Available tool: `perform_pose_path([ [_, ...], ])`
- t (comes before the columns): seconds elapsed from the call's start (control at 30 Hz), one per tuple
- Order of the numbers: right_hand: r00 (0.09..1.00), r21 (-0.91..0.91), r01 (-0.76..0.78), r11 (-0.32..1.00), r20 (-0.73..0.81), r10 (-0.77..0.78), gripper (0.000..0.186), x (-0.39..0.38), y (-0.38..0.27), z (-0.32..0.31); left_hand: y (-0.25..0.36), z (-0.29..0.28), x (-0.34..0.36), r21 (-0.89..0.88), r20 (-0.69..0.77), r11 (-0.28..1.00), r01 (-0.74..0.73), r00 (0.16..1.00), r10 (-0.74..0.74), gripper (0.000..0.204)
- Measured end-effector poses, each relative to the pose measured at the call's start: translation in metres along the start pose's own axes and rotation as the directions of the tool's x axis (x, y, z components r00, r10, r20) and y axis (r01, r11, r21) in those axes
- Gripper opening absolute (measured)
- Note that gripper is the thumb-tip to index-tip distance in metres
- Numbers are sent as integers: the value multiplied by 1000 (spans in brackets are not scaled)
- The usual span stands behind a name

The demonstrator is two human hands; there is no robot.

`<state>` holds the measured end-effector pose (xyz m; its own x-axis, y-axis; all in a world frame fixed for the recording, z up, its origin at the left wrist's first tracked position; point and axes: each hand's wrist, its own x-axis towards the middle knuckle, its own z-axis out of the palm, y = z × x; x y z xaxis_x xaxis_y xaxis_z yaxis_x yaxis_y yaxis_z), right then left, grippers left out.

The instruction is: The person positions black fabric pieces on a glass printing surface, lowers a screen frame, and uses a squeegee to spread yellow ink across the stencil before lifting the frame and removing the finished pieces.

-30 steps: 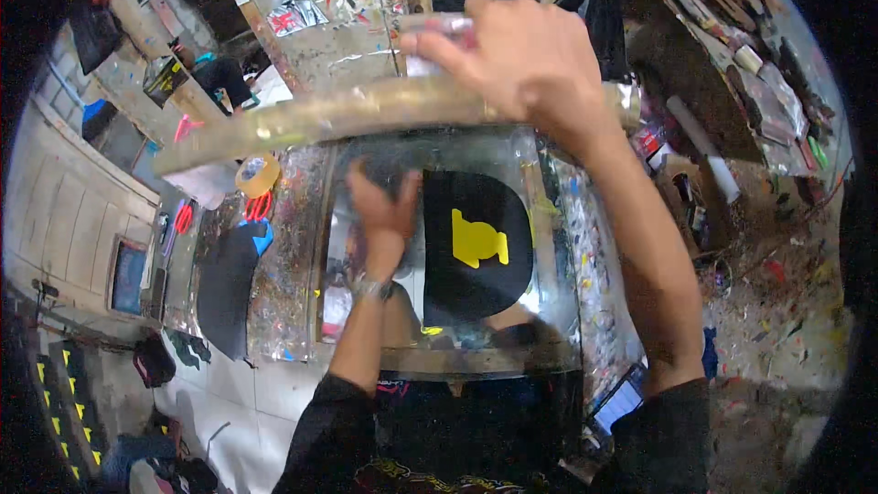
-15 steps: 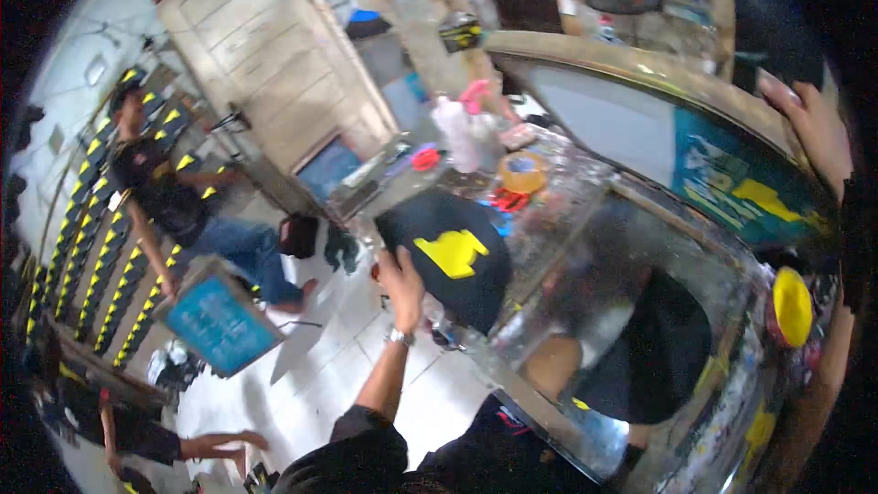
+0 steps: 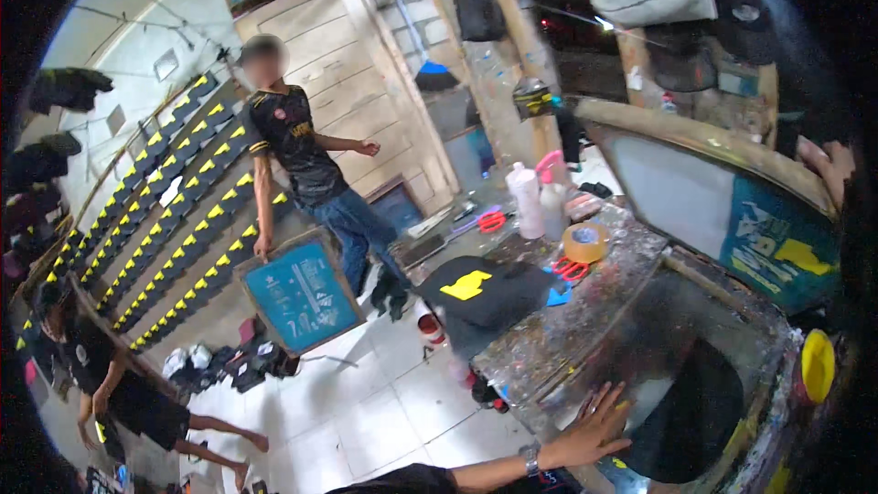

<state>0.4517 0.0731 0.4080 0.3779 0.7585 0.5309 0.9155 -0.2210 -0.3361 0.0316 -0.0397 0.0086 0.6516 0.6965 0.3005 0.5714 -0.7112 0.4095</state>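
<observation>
My left hand (image 3: 593,428) lies with fingers spread at the left edge of a plain black fabric piece (image 3: 697,412), which rests on a glass-topped board (image 3: 631,329). At the far right, my right hand (image 3: 828,166) is dim and partly cut off, its fingers bent over the upper corner of a raised screen-printing frame (image 3: 700,128). That frame's mesh is part white, part teal, with a yellow smear. Left of the board, a black fabric piece with a yellow print (image 3: 466,286) lies on the paint-stained table, its front edge hanging over.
Red-handled scissors (image 3: 571,269), a tape roll (image 3: 585,242) and a white bottle (image 3: 524,201) stand on the table. A yellow bowl (image 3: 817,366) sits at the right. A person (image 3: 302,146) carries a teal screen frame (image 3: 302,295); another (image 3: 101,357) is lower left, beside racks of printed black pieces (image 3: 183,210).
My left hand has left the printed black piece and moved right to the plain black one. The printed piece now lies flat on the table. The view has swung, and the standing person has turned.
</observation>
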Motion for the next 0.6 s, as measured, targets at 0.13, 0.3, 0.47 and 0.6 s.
perform_pose_path([
  [0.13, 978, -94, 126, 988, -154, -139, 75, -18, -10, 6, 0, 0, 11, -116, 199, 985, -125, 969, 146, 77],
  [0.3, 993, -180, 97, 979, 77, -85, 85, -31, -68, -6, 17, -32, 19, 142, 423, 970, -197, 898, 120, 71],
  [0.47, 999, -249, 44, 967, 6, -44, 89, -36, -49, -34, 26, -6, 28, 95, 434, 963, -252, 881, 187, 65],
  [0.6, 999, -226, 12, 974, 48, -1, 91, -45, -52, -41, 31, -9, 26, 107, 430, 950, -292, 875, 221, 65],
])
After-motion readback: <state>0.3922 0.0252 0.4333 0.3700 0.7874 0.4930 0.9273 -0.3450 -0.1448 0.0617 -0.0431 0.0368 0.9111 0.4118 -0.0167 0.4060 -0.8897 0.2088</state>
